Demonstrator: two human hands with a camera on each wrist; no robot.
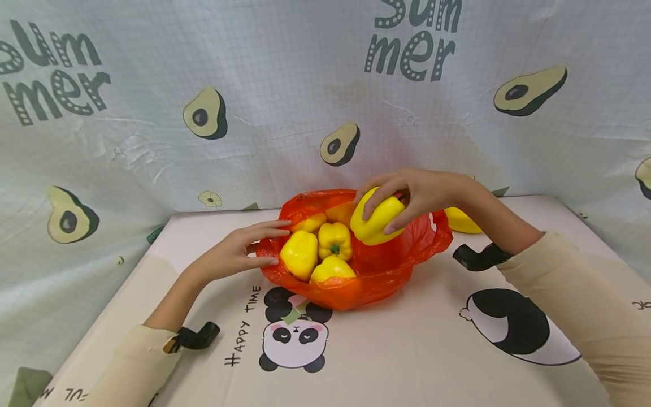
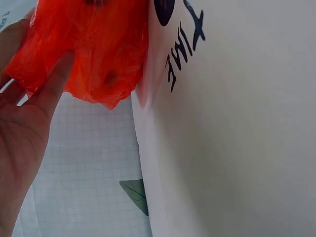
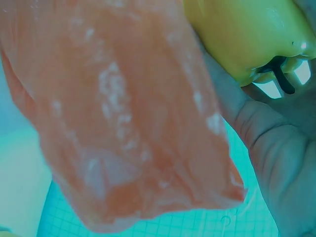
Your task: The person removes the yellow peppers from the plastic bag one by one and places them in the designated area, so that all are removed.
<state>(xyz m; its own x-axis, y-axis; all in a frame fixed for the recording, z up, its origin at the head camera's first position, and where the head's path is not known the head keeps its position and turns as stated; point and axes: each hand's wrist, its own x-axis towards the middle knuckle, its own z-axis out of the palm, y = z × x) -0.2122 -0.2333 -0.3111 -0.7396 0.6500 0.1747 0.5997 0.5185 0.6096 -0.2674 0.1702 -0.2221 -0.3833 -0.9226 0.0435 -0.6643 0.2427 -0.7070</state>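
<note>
An orange-red plastic bag point(image 1: 386, 282) lies wide with its mouth upward, holding several yellow bell peppers point(image 1: 299, 255). Over the right part of its mouth, my right hand point(image 1: 414, 195) grips another yellow bell pepper point(image 1: 376, 220), thumb on the near side and fingers across the far side. The right wrist view shows that pepper's dark stem point(image 3: 283, 76) toward the palm. My left hand point(image 1: 236, 251) is at the bag's left rim, its fingers fairly straight and spread. In the left wrist view a finger point(image 2: 59, 81) of it lies along the bag's side point(image 2: 111, 49).
To the right of the bag, a yellow pepper point(image 1: 463, 221) lies on the table, partly behind my right forearm. The pale table cover point(image 1: 396, 350) carries panda prints. A wall sheet point(image 1: 274, 158) with avocado prints stands behind. Black wrist mounts point(image 1: 198, 336) are on both arms.
</note>
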